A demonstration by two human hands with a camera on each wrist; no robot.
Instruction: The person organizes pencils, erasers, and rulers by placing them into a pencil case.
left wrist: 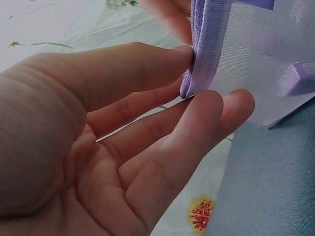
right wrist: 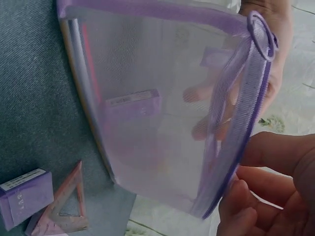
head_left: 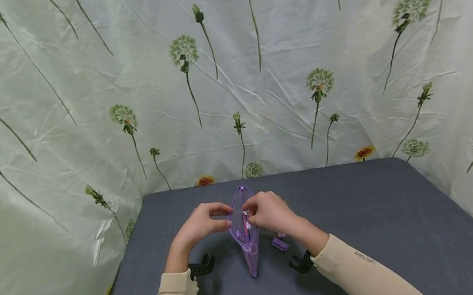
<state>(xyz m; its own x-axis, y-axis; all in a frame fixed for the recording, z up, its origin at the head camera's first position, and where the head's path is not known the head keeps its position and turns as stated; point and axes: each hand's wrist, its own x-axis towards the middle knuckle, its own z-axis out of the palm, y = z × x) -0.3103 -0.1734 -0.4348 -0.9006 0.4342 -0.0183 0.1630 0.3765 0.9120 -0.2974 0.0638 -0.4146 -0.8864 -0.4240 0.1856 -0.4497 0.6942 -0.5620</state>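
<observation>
A purple mesh zip pencil case (head_left: 252, 262) stands upright between my hands, its mouth spread wide. My left hand (head_left: 204, 224) pinches the left rim, thumb at the zip edge (left wrist: 209, 54) and fingertips across from it. The opposite rim is pinched by my right hand (head_left: 273, 212), with thumb and fingers at the zip band (right wrist: 241, 128). Through the mesh shows a small purple eraser box (right wrist: 135, 103). Slim pen-like sticks (right wrist: 84, 73), one pinkish red, stand along the case's side. A round purple zip ring (right wrist: 261, 37) hangs at one end.
Right of the case on the dark grey table (head_left: 364, 235) lie another purple eraser box (head_left: 280, 244) and a pinkish transparent set square (right wrist: 54, 209). A floral curtain (head_left: 148, 68) rises behind the table. Each wrist carries a black mount (head_left: 202, 266).
</observation>
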